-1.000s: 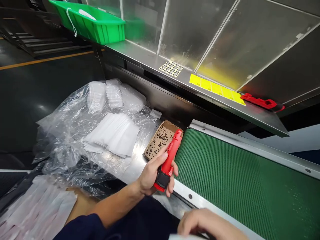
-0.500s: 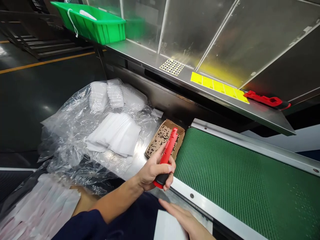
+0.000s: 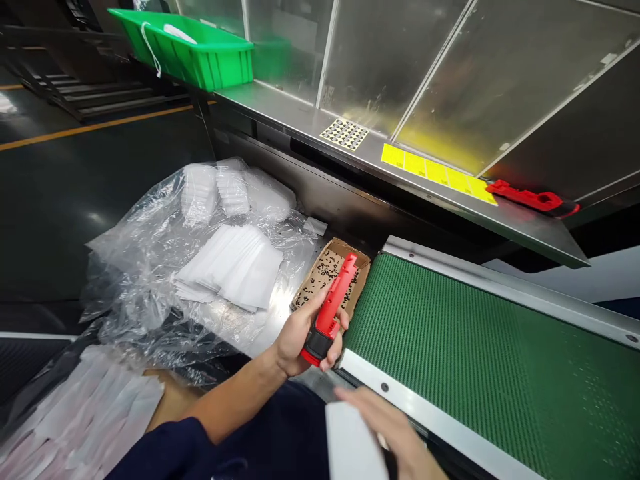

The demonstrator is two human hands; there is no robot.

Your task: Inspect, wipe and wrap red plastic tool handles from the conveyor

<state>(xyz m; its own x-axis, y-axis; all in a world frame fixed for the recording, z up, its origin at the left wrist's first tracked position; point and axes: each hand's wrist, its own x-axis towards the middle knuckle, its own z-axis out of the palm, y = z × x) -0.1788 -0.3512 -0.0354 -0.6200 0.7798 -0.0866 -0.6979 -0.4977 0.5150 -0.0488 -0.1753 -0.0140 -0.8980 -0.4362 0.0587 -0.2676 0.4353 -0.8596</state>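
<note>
Left hand [image 3: 295, 340] grips a red part [image 3: 334, 300] while the blurred right hand [image 3: 395, 427], hold unclear, touches a white sleeve [image 3: 350, 440]

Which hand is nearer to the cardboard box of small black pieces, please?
Left: the left hand, holding a red part, is by the near end of the cardboard box; the right hand is farther from it, near the picture's bottom.

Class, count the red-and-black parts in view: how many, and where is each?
2: one red-and-black part in the left hand, another part on the metal shelf beside the yellow sheet. More could be hidden.
</note>
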